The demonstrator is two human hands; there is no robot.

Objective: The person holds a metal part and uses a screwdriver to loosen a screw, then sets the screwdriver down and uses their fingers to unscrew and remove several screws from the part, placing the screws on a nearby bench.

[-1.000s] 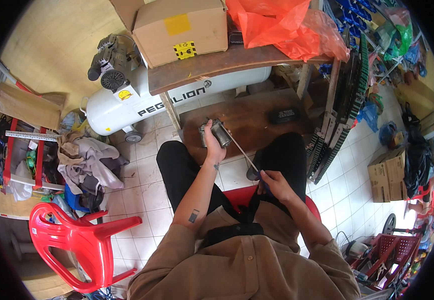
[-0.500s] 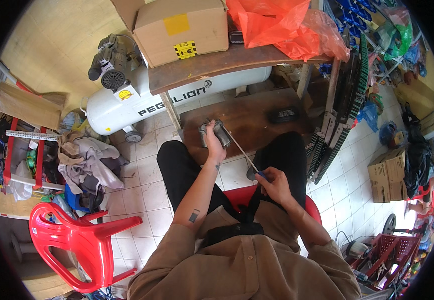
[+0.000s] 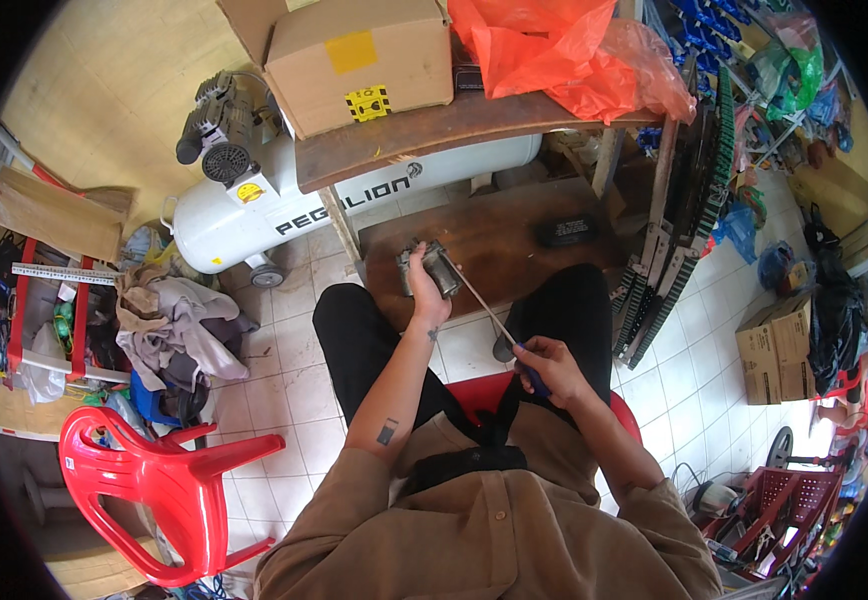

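Note:
Above the low brown board, my left hand (image 3: 424, 283) grips a grey metal part (image 3: 442, 270), a small cast body whose exact kind I cannot make out. My right hand (image 3: 551, 370), over my right thigh, is closed round the blue handle of a long screwdriver (image 3: 490, 313). Its thin shaft slants up and left to the metal part, and the tip is at or near the part's right side; whether it touches is too small to tell. My left fingers partly cover the part.
The wooden bench (image 3: 394, 140) ahead carries a cardboard box (image 3: 359, 65) and an orange plastic bag (image 3: 534, 50). A white air compressor tank (image 3: 244, 205) lies behind. A red plastic chair (image 3: 144, 490) stands at left, dark metal rails (image 3: 669, 240) lean at right, and a dark red basket (image 3: 779, 510) sits lower right.
The metal part has turned slightly in my left hand. My right hand has shifted its grip, and more of the blue screwdriver handle shows below the fingers.

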